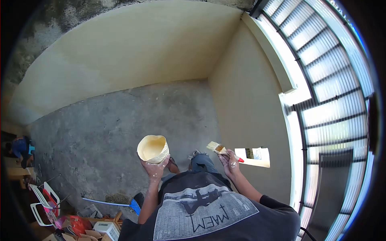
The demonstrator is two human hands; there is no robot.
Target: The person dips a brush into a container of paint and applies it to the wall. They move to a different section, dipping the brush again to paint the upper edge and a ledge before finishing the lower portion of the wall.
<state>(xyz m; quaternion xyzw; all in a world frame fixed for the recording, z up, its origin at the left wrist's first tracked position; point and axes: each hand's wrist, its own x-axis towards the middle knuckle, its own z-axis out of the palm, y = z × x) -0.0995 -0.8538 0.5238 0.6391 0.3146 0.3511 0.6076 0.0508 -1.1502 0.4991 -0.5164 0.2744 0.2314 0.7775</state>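
Observation:
A pale cream tub of paint (153, 148) rests in my left hand (154, 168), which is wrapped round its lower side; the tub's open top faces up and cream paint shows inside. My right hand (230, 162) is closed round the red-tipped handle of a paintbrush (217, 148). The brush points up and to the left, its bristles coated in cream paint and apart from the tub. Paint spots mark both hands. Ahead stands a cream-coloured wall (140, 44), with a darker beige side wall (253, 88) on the right.
A blue broom (136, 204) lies on the grey concrete floor (104, 136) at lower left. Nearby are a white-framed folding chair (44, 203), a red plastic bag (79, 225) and boxes. Another person (21, 150) crouches at far left. A small opening (253, 156) pierces the right wall.

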